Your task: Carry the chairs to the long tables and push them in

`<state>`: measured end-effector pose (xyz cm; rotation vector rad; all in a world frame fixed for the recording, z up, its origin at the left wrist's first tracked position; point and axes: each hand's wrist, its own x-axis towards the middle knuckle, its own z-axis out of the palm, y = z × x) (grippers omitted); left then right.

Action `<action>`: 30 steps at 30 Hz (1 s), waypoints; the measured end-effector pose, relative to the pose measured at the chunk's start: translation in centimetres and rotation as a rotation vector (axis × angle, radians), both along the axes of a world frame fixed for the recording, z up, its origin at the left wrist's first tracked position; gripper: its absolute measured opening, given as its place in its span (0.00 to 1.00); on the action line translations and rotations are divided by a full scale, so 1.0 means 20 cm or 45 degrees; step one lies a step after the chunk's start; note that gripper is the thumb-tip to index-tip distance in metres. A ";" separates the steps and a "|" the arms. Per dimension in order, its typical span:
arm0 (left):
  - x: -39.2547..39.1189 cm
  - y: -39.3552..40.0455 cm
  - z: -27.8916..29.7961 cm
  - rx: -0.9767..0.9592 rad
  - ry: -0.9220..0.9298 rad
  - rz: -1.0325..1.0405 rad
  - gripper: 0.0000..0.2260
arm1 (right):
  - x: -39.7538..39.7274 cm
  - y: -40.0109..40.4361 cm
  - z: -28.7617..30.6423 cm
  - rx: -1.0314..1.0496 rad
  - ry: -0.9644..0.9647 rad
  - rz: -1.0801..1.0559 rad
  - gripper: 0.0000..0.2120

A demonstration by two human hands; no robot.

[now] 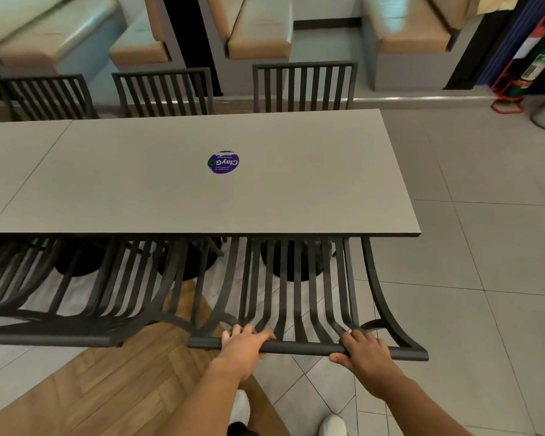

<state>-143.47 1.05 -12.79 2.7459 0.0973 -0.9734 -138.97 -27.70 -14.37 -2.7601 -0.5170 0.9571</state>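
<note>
Held chair: a dark grey metal chair with a slatted, curved backrest (299,297) and a rounded top rail; its seat is tucked out of sight under the near edge of the table, at the table's right end.
Left hand: the left hand (244,344) grips the top rail near its left end, fingers curled over the far side of the bar.
Right hand: the right hand (364,352) grips the same rail further right, fingers wrapped over the top and thumb under the near side.
Table: a long grey rectangular tabletop (296,190) with a seam line towards its left; black round pedestal bases show beneath it.
On the table: a round purple sticker (223,162) with white lettering, near the middle of the top.
Neighbouring chair: a second dark slatted chair (76,297) sits just left of the held one, also pushed under the near edge.
Far side: three more dark slatted chairs (304,86) stand along the table's far edge, with tan cushioned benches (258,29) behind them.
Floor: pale grey tiles (469,247) to the right, wood-pattern flooring (107,388) to the lower left; white shoes (332,424) show below the arms.
Corner: a green cylinder in a red stand (529,58) at the upper right.
</note>
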 end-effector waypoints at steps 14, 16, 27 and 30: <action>0.00 -0.07 0.08 -0.138 -0.020 0.234 0.24 | 0.04 0.00 0.07 0.026 0.195 -0.059 0.34; 0.00 -0.12 0.12 -0.209 -0.059 0.303 0.25 | 0.05 0.01 0.07 0.049 0.212 -0.103 0.29; 0.28 -0.28 0.26 -0.408 -0.158 0.318 0.12 | 0.13 -0.14 0.25 0.143 0.241 -0.540 0.22; 0.38 -0.32 0.28 -0.382 -0.194 0.247 0.11 | 0.18 -0.20 0.29 0.155 0.170 -0.592 0.24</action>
